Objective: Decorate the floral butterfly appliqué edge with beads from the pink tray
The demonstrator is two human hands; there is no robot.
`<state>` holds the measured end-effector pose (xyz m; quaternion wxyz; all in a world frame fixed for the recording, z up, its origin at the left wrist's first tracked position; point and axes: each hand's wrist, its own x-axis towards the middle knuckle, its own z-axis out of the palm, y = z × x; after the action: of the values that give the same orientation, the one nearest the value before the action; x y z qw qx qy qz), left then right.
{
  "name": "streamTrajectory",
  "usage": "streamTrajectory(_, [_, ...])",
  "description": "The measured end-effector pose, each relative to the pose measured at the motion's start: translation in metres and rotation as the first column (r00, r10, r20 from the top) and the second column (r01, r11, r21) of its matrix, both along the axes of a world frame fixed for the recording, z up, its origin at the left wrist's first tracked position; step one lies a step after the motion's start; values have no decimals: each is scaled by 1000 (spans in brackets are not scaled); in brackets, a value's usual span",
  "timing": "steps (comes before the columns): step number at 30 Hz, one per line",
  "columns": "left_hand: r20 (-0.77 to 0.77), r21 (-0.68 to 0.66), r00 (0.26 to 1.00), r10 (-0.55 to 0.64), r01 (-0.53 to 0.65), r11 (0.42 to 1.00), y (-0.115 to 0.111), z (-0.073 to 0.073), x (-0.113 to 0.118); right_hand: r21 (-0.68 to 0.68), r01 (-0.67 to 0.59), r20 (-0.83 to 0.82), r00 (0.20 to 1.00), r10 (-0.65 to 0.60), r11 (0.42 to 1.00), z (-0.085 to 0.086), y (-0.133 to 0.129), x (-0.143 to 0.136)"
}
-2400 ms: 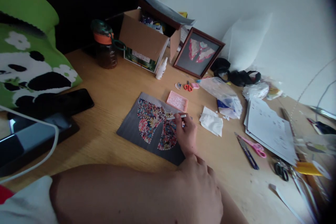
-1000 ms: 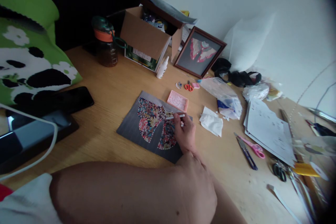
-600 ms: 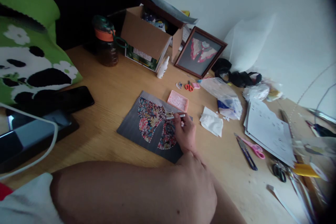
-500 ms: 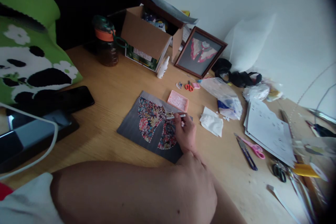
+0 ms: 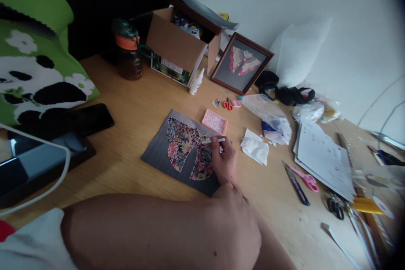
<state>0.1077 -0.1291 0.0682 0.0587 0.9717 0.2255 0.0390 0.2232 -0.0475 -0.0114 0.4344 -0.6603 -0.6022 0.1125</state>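
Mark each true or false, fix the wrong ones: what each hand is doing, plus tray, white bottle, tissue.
1. The right hand holds a white stick in its fingers. True.
2. The left hand holds the orange scissors. False: it lies over the right wrist, and the scissors are on the table.
3. The pink tray is full of blue buttons. False: it holds tiny pale pieces, too small to identify.
4. The white bottle lies on its side. False: it stands upright by the carton.
5. The tissue lies between the dark sheet and the papers. True.
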Motion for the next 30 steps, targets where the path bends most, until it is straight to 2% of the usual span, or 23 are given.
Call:
streamTrajectory(3, [-45,-49,994,-101,99,994,4,3,-2,5,4,0,1000,-4,1000,0,0,0])
streamTrajectory(6, [-100,-97,988,-120,111,989,8,10,-2,10,5,0,1000,-5,1000,1,-1,0])
streamTrajectory(11, [-178,-162,971,-159,131,978,15,30,-2,33,-2,13,1000,1,999,0,-1,0])
streamTrajectory(14, [-218,-228,955,-200,150,962,22,44,-2,56,-41,24,999,40,998,-1,-1,1])
streamTrajectory(17, [-281,-229,926,-252,190,955,29,53,-2,69,-84,38,996,82,994,-2,-1,2])
streamTrajectory(23, [-215,-173,949,-230,195,965,28,47,-1,60,-99,55,994,96,993,-2,-1,0])
streamTrajectory(28, [-262,-194,927,-270,224,955,26,48,0,57,-106,53,993,103,993,-1,0,-1])
streamTrajectory(30, [-246,-189,932,-266,223,956,24,43,0,52,-103,52,994,100,993,-1,0,-1])
